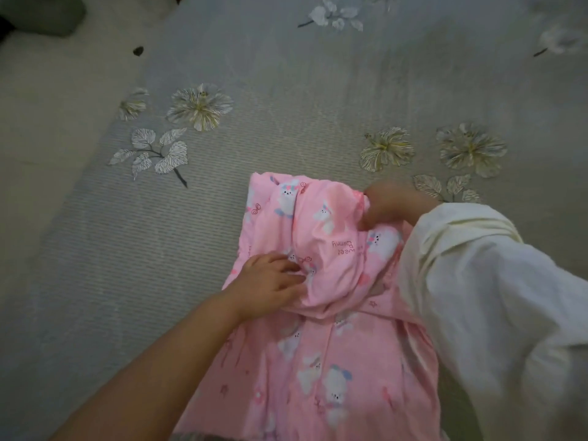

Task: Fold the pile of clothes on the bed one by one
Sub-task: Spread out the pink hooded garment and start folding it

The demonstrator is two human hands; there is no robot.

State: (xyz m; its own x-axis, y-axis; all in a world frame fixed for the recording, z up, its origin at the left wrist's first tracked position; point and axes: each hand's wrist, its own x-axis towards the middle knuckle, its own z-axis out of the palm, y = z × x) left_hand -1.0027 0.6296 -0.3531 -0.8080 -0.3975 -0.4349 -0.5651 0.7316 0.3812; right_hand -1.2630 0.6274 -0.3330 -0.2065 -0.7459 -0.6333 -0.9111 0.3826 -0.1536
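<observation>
On the grey flowered bedspread [222,218], left of centre, the left hand [270,278] lay on the pink bunny-print garment [318,345], its fingers curled into a bunched fold of the cloth. That garment lay stretched from the near edge to mid-bed, its far part doubled over but loose and rumpled. At right, the right hand [388,205], in a cream sleeve [477,281], pinched the far right corner. The fold looked half made; no pile showed, so I could not tell what remained.
</observation>
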